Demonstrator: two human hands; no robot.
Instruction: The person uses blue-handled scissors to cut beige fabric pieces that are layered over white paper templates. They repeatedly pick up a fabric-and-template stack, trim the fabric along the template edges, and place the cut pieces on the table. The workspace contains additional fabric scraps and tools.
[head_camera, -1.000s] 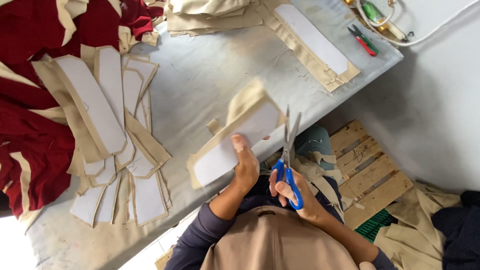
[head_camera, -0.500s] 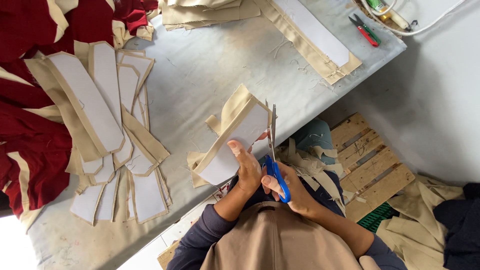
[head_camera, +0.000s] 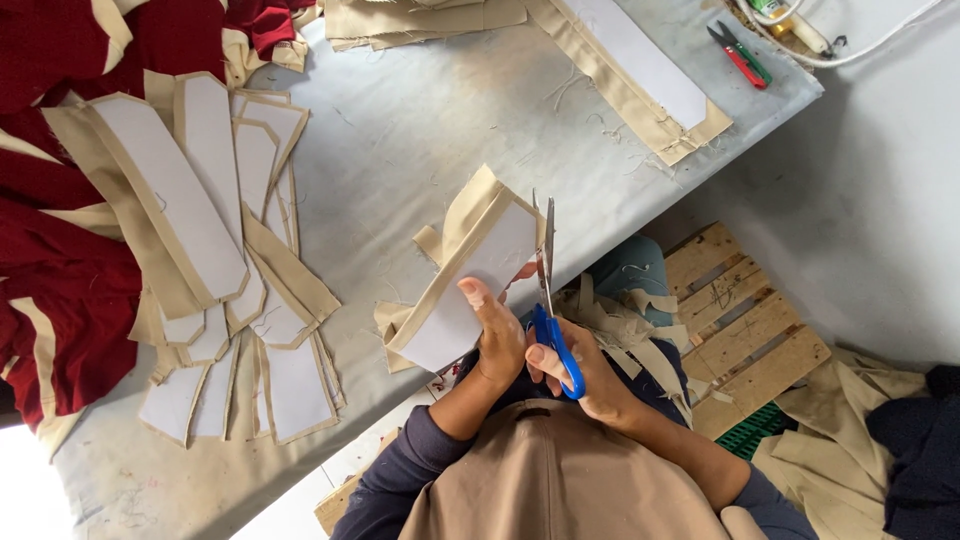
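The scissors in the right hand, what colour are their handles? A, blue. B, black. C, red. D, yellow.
A: the scissors gripped by the right hand have blue handles, with their blades up along the edge of the tan fabric piece that the left hand holds.

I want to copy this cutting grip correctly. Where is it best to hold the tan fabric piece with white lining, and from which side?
Probably the lower middle of the fabric piece, from the side nearest the body, as the left hand does: thumb on the white face, fingers behind. The scissors in the right hand work along its right edge, so this grip stays off the blades.
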